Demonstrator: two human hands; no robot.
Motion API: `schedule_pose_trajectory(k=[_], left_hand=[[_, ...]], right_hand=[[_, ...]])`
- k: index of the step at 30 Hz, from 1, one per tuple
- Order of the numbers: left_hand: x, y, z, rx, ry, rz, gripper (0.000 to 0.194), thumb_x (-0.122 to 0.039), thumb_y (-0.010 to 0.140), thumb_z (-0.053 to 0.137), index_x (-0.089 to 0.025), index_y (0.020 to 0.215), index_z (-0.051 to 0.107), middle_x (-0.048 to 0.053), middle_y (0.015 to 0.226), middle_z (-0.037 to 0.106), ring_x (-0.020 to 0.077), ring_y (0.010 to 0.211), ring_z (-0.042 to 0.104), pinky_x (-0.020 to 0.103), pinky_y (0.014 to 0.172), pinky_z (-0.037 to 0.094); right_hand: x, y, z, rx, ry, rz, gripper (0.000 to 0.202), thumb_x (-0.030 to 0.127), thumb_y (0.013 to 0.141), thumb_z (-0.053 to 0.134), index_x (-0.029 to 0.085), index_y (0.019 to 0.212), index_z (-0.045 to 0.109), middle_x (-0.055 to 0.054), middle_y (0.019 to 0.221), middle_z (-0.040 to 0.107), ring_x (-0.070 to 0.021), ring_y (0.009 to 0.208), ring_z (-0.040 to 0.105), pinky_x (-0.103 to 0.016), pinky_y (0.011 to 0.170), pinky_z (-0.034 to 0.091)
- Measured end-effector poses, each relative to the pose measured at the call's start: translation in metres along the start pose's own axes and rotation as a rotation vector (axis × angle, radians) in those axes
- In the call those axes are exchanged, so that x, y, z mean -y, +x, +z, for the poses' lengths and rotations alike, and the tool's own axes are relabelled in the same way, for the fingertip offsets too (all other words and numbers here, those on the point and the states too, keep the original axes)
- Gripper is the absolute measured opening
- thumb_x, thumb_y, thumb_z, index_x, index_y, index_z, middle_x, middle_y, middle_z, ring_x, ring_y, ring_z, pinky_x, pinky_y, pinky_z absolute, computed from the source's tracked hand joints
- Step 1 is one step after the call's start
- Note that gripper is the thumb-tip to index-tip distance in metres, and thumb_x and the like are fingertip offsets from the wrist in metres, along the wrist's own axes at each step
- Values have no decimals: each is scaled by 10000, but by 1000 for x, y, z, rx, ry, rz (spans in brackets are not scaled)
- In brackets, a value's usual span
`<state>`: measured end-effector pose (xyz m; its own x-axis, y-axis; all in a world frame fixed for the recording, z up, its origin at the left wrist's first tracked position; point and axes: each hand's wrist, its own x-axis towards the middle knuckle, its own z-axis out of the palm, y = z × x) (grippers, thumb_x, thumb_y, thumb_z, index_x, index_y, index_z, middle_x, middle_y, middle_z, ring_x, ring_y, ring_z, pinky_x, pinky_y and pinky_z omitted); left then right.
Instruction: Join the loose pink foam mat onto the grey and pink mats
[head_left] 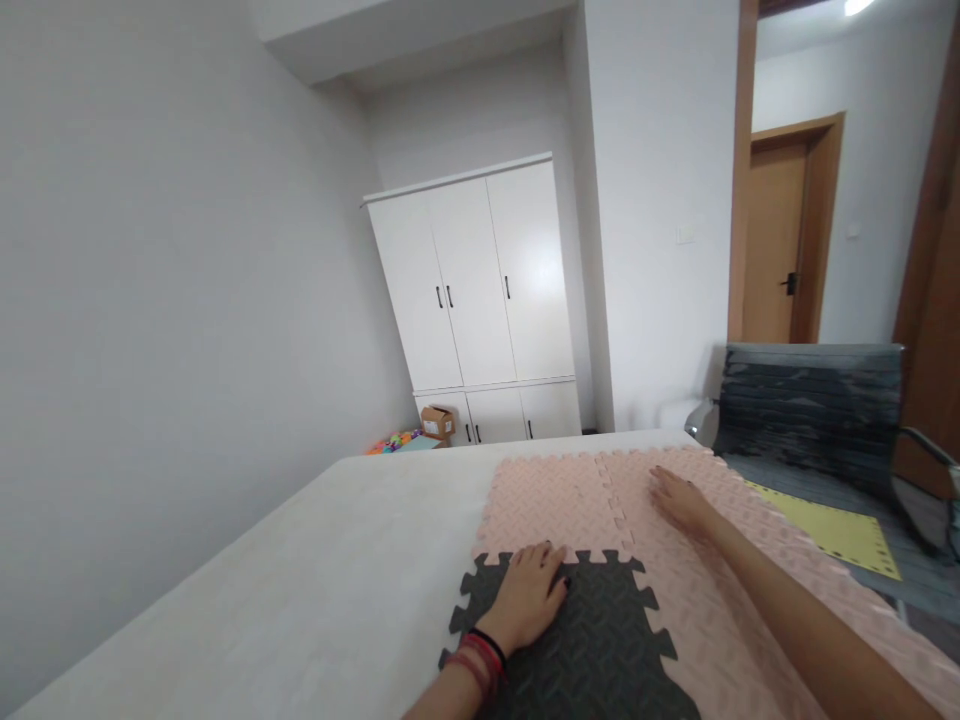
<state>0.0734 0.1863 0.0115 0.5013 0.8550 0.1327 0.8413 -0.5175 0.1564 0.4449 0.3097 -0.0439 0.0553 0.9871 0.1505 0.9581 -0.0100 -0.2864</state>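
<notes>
Far left, by the white wardrobe [487, 300], a small cardboard box [438, 421] sat on the floor; what it held I could not tell. My left hand [529, 595] lay open, palm flat, on the dark grey foam tile [592, 650], fingertips at its toothed seam with the pink foam tiles [555, 500], all laid on the bed [300, 580]. My right hand [679, 500] rested open and flat on the pink. The tiles looked light, soft and bendy, best gripped at an outer edge. Right again, a yellow tile [840, 525] lay on the grey chair [817, 420].
</notes>
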Motion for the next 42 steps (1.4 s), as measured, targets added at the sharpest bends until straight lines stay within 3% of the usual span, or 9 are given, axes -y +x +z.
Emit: schedule_pose_trajectory(k=[2, 5, 7, 9, 15, 25, 34, 38, 42], left_hand=[[20, 4, -7, -42, -5, -97, 469, -361, 854, 367, -253, 1309, 406, 42, 1295, 497, 173, 1195, 425, 287, 1044, 285], [59, 19, -12, -104, 12, -360, 415, -301, 825, 402, -108, 1180, 497, 156, 1178, 532, 252, 1118, 474, 383, 953, 370], [83, 34, -11, -108, 16, -494, 358, -316, 836, 421, -96, 1096, 531, 157, 1130, 544, 264, 1085, 492, 416, 893, 407], [100, 48, -8, -92, 10, -588, 330, -370, 855, 439, -122, 1043, 550, 117, 1116, 558, 234, 1064, 508, 417, 878, 421], [115, 74, 2, -40, 19, -744, 378, -473, 852, 462, -145, 1005, 572, 75, 1080, 595, 190, 991, 555, 413, 876, 439], [124, 83, 6, 13, 10, -745, 382, -481, 846, 473, -139, 969, 588, 66, 1010, 637, 177, 944, 588, 402, 879, 440], [116, 79, 2, -1, 64, -714, 375, -468, 832, 497, -138, 993, 575, 72, 1048, 622, 186, 988, 565, 406, 903, 416], [102, 76, -6, -14, 94, -733, 382, -436, 826, 499, -125, 1041, 554, 101, 1088, 598, 211, 1010, 554, 411, 874, 428], [54, 86, -4, -113, 144, -581, 492, -295, 838, 414, -81, 1279, 382, 197, 1324, 438, 296, 1222, 410, 495, 980, 328]], right_hand=[[-58, -33, -24, -29, -30, 67, 529, 284, 824, 358, 124, 1323, 428, -128, 1429, 350, -233, 1318, 300, -413, 1062, 238], [-129, -77, -53, -56, -54, 217, 517, 302, 818, 332, 48, 1224, 528, -207, 1238, 544, -278, 1162, 493, -400, 976, 360], [-155, -94, -59, -54, -40, 269, 502, 340, 824, 315, 80, 1155, 590, -175, 1118, 628, -271, 1036, 579, -370, 886, 433], [-164, -98, -56, -49, -13, 274, 472, 375, 826, 315, 144, 1076, 642, -114, 1051, 667, -246, 967, 612, -325, 820, 463], [-156, -84, -35, -112, 15, 325, 460, 412, 798, 336, 150, 929, 690, -141, 944, 686, -283, 879, 628, -350, 770, 461], [-169, -77, -18, -138, 55, 332, 440, 490, 766, 397, 233, 1017, 651, -65, 1037, 669, -265, 949, 612, -351, 805, 456], [-142, -87, -32, -159, -76, 333, 392, 415, 812, 379, 239, 1006, 671, -81, 1003, 678, -257, 906, 621, -350, 819, 453], [-126, -99, -39, -166, -138, 312, 406, 395, 834, 375, 214, 1074, 648, -108, 1093, 634, -265, 961, 591, -364, 869, 424], [-113, -111, -36, -192, -198, 297, 440, 386, 859, 349, 173, 1160, 590, -155, 1157, 575, -313, 1035, 530, -428, 874, 401]])
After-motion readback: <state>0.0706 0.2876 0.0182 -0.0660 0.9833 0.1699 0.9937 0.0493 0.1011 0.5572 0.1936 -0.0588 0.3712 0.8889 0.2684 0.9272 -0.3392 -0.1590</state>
